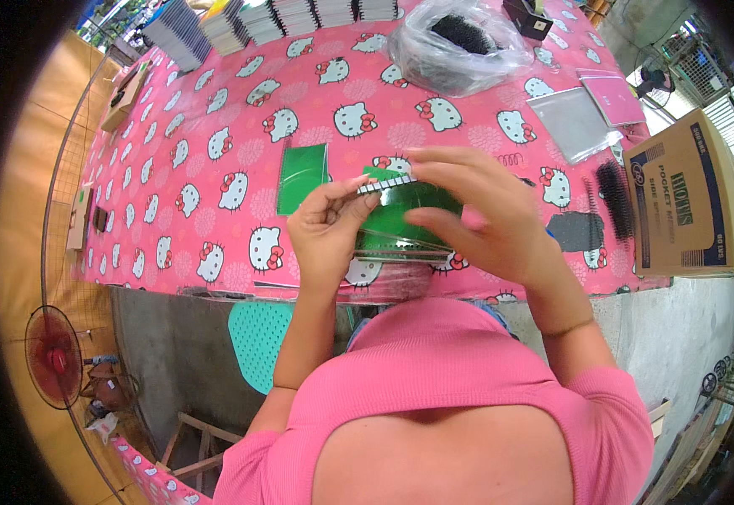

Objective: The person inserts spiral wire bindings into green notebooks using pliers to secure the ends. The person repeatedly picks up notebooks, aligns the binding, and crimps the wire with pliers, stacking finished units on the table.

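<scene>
My left hand [331, 220] pinches one end of a small notebook [386, 184], whose edge shows as a white strip with dark, evenly spaced binding marks. Over its other end arches my right hand [484, 206]. The fingertips of that hand touch the strip, while the thumb stays apart below, over green covers. Beneath both hands lie green-covered notebooks [396, 227], partly hidden by the fingers. Just left of my left hand, another green cover [303, 178] rests flat on the pink patterned tablecloth [241, 223].
Stacks of spiral notebooks [287, 18] line the far edge. A clear plastic bag [459, 55] holds black coils [461, 34]. At right are a clear sleeve [573, 122], a pink cover [612, 97], black bristly coils [613, 200] and a cardboard box [682, 202]. A tape dispenser [528, 18] stands far right.
</scene>
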`<action>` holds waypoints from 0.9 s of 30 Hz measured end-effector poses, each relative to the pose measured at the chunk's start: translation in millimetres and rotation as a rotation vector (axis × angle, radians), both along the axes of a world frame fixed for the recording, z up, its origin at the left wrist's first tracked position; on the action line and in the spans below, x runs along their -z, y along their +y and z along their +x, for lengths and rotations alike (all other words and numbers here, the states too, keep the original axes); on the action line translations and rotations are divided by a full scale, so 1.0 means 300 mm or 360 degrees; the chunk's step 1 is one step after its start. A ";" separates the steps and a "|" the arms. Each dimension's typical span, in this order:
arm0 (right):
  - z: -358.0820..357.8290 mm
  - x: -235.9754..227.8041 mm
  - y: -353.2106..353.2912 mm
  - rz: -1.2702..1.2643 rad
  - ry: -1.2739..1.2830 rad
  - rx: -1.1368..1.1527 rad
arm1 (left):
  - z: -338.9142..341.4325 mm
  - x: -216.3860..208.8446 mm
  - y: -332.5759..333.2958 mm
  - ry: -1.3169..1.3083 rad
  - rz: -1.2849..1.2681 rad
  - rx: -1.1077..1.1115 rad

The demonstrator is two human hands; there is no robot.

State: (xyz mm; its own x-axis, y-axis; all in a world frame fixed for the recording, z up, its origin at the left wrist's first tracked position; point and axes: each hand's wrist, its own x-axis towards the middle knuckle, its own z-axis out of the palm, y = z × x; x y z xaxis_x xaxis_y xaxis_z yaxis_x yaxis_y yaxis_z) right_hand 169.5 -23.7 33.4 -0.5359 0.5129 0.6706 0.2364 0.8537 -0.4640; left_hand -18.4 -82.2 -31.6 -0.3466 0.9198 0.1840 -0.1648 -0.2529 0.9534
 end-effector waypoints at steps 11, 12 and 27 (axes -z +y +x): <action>0.406 0.589 -0.107 -0.0319 -0.0876 0.1275 | 0.061 -0.064 0.033 0.0822 0.0900 -0.0236; 0.412 0.572 -0.101 -0.0530 -0.0782 0.1263 | 0.063 -0.063 0.020 0.1016 0.0866 -0.0138; 0.128 0.104 -0.204 -0.0503 -0.0146 0.0268 | 0.101 -0.012 -0.056 0.0986 0.0518 0.0016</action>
State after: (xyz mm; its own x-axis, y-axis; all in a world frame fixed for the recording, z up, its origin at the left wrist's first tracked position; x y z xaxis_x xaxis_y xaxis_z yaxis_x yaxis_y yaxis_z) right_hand 207.8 -84.8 2.2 -0.4769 0.7732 0.4180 0.4144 0.6172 -0.6688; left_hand 12.0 -99.0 -28.1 -0.0803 0.7872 0.6115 0.3809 -0.5426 0.7486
